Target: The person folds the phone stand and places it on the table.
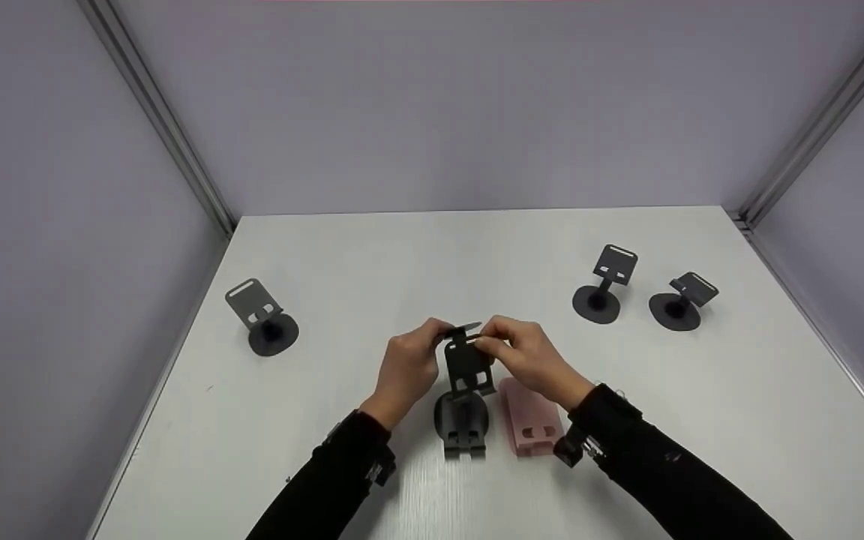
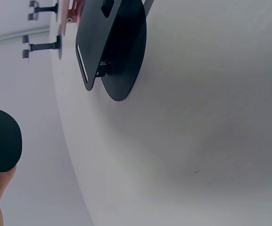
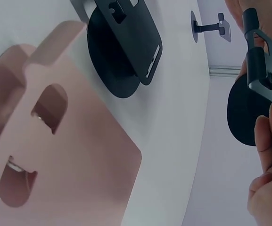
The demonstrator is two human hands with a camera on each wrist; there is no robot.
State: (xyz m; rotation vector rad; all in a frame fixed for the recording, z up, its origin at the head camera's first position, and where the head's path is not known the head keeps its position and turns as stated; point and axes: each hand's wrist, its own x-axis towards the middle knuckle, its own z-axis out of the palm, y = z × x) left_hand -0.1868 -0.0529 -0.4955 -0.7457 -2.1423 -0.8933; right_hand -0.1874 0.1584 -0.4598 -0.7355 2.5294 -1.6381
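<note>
Head view. White table (image 1: pixel 342 292), person working at its near middle. Held black stand (image 1: pixel 468 363) is raised between both hands, just beyond the second black stand (image 1: pixel 460 417) as seen from here. Left hand (image 1: pixel 408 367) has a narrow grip near the disc base; right hand (image 1: pixel 528 357) pinches the plate's edge by its slot. Holding from both sides probably steadies base and plate against each other. Plate hangs slotted end nearest the person, which likely leaves the joint between the two hands. Pink stand (image 1: pixel 531 417) sits just right of the second black stand, within easy reach, I judge. Three more stands stand well apart: one at left (image 1: pixel 261 315), two at far right (image 1: pixel 604 281) (image 1: pixel 685 301). Their spacing seems to leave the middle free for handling.

Left wrist view. Held stand's disc shows at the left edge, against the wall, so clear of the table; left fingers reach its lower rim, thumb hidden. Second black stand rests on its flat base, plate tilted, no hand on it.

Right wrist view. Right fingertips press close at the held plate's edge, a tight pinch; the left hand shows beyond, partly cut off. Pink stand fills the foreground, hooked lip and two cut-outs visible, untouched.
</note>
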